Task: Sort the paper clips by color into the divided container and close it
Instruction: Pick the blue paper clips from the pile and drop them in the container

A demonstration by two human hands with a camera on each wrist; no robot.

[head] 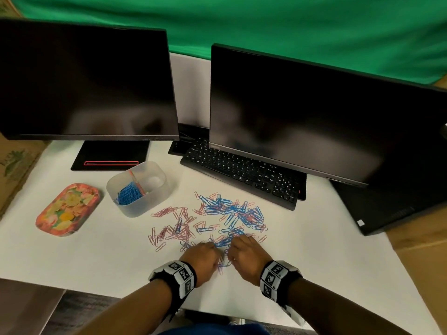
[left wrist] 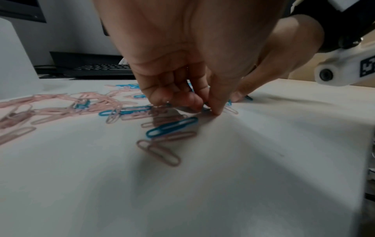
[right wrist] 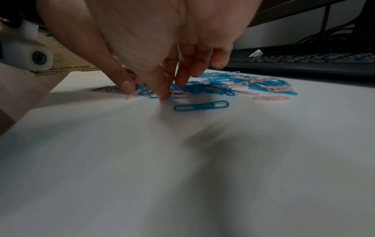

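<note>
Clips [head: 217, 221] lie mixed; both hands, left [head: 202, 258] and right [head: 244, 255], pinch blue ones: lift only blues, drop left of divider.

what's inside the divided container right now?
The divided container holds a heap of blue paper clips in the left compartment. The right compartment shows no clips through the opening. Its near corner is hidden by the frosted wall.

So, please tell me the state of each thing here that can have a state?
Divided container: open, blue clips in one compartment, the other looks empty.
Lid: off, lying beside the container.
Loose paper clips: pink and blue, mixed, unsorted.
Monitors: both dark.
Left hand: fingers curled, picking at clips.
Right hand: the same.
</note>
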